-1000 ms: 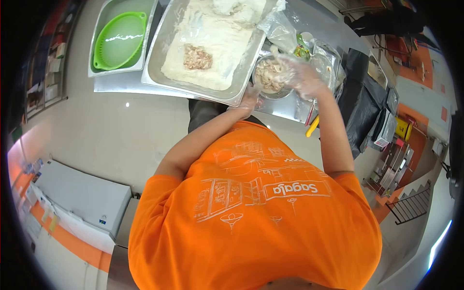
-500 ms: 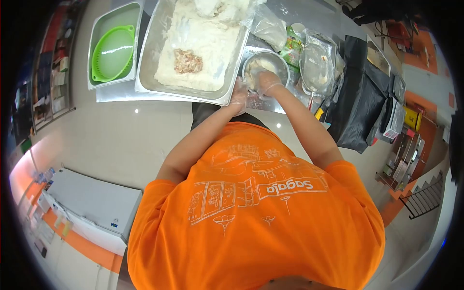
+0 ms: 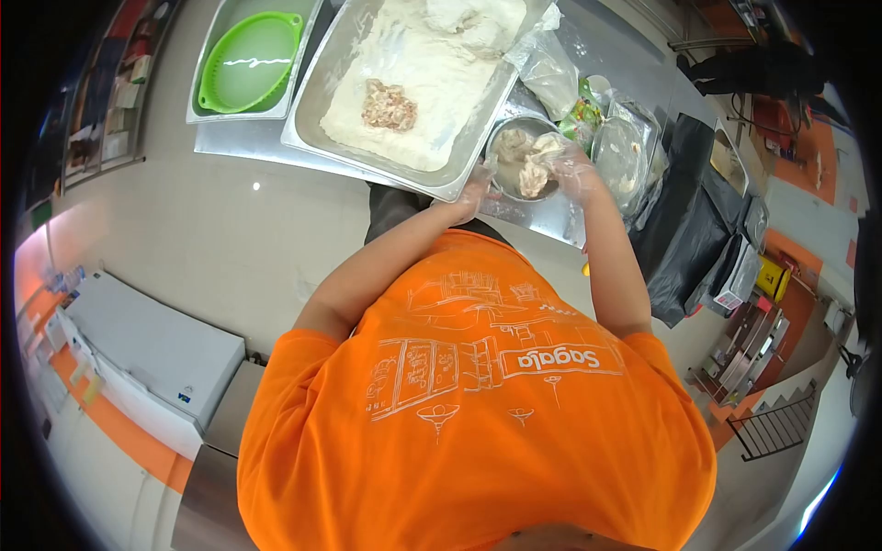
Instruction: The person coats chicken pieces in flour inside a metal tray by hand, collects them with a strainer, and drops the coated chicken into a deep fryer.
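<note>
A round metal bowl (image 3: pixel 497 138) with pale wet batter stands beside the large metal tray. My left hand (image 3: pixel 474 191), in a clear plastic glove, has its fingers closed at the bowl's near left rim, close to the tray's corner. Over the bowl's right side is my right hand (image 3: pixel 574 172), also gloved, with its fingers closed on pale, batter-coated meat (image 3: pixel 534 176). Part of this meat is hidden by the fingers. White flour covers the floor of the metal tray (image 3: pixel 363 169), and a clump of raw meat (image 3: pixel 389 106) lies on it.
A green basket (image 3: pixel 209 96) sits in another metal pan (image 3: pixel 198 112) at the left. Beyond the bowl lie a clear plastic bag (image 3: pixel 551 78) and a colourful packet (image 3: pixel 582 119). A bagged container (image 3: pixel 620 161) and black plastic sheeting (image 3: pixel 675 225) are at the right.
My right hand has come up from inside the bowl toward its right rim, bringing coated meat into sight. My left hand stays at the bowl's rim. The whole view has turned slightly.
</note>
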### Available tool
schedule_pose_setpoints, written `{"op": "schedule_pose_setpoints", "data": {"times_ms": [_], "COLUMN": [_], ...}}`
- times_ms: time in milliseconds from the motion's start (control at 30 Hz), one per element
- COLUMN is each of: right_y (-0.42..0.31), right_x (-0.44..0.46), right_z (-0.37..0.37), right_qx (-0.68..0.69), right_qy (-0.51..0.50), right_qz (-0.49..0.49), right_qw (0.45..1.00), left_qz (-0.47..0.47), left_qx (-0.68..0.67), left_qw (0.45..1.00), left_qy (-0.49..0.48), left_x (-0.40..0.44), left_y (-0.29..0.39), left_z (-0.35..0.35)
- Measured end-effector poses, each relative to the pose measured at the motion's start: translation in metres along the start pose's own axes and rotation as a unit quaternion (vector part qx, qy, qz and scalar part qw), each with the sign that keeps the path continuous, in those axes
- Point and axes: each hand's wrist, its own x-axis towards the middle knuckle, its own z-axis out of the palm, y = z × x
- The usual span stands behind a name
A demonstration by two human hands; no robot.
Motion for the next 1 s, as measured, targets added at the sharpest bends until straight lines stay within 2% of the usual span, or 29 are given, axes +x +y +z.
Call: {"op": "schedule_pose_setpoints", "data": {"times_ms": [100, 200, 300, 367, 400, 433, 500, 600, 633, 667, 700, 733, 800, 867, 900, 1000], "right_y": [0.016, 0.017, -0.005, -0.019, -0.022, -0.019, -0.003, 0.02, 0.026, 0.032, 0.037, 0.042, 0.05, 0.055, 0.055, 0.055], "right_x": [0.005, 0.006, 0.003, -0.006, -0.007, -0.005, -0.001, 0.018, 0.023, 0.025, 0.028, 0.031, 0.035, 0.039, 0.042, 0.041], "right_z": [-0.01, -0.011, 0.004, 0.014, 0.019, 0.024, 0.037, 0.046, 0.05, 0.055, 0.058, 0.063, 0.068, 0.065, 0.063, 0.039], "right_qx": [0.101, 0.216, -0.035, -0.213, -0.298, -0.411, -0.614, -0.659, -0.652, -0.645, -0.638, -0.631, -0.612, -0.58, -0.562, -0.419], "right_qy": [0.028, 0.058, 0.103, 0.065, 0.046, 0.065, 0.1, 0.058, 0.064, 0.072, 0.081, 0.071, 0.046, 0.058, 0.063, -0.016], "right_qz": [0.027, 0.075, 0.095, 0.011, -0.032, -0.071, -0.145, -0.177, -0.172, -0.165, -0.159, -0.108, -0.009, -0.116, -0.171, -0.038], "right_qw": [0.994, 0.972, 0.99, 0.975, 0.953, 0.907, 0.769, 0.729, 0.736, 0.743, 0.749, 0.765, 0.79, 0.804, 0.807, 0.907], "left_qz": [-0.018, 0.008, 0.036, 0.051, 0.058, 0.039, -0.001, 0.034, 0.144, 0.251, 0.276, 0.302, 0.188, 0.052, -0.019, -0.01], "left_qx": [-0.001, -0.002, 0.032, 0.041, 0.046, 0.082, 0.154, 0.093, 0.243, 0.383, 0.414, 0.444, 0.302, 0.141, 0.056, -0.022], "left_qw": [1.0, 1.0, 0.997, 0.998, 0.997, 0.995, 0.983, 0.995, 0.959, 0.887, 0.865, 0.841, 0.935, 0.988, 0.996, 0.999], "left_qy": [-0.024, -0.025, -0.059, -0.025, -0.008, -0.037, -0.096, -0.026, 0.021, 0.063, 0.066, 0.07, 0.004, -0.041, -0.064, -0.038], "left_x": [0.007, 0.008, 0.004, -0.009, -0.012, -0.008, 0.001, 0.018, 0.028, 0.04, 0.047, 0.051, 0.052, 0.026, 0.011, 0.0], "left_y": [-0.008, -0.013, -0.006, 0.006, 0.008, 0.011, 0.02, -0.008, -0.026, -0.047, -0.056, -0.062, -0.06, -0.014, 0.008, 0.007], "left_z": [-0.003, -0.004, -0.009, 0.001, 0.003, 0.0, -0.009, -0.001, -0.009, -0.018, -0.022, -0.024, -0.022, -0.006, 0.0, 0.006]}}
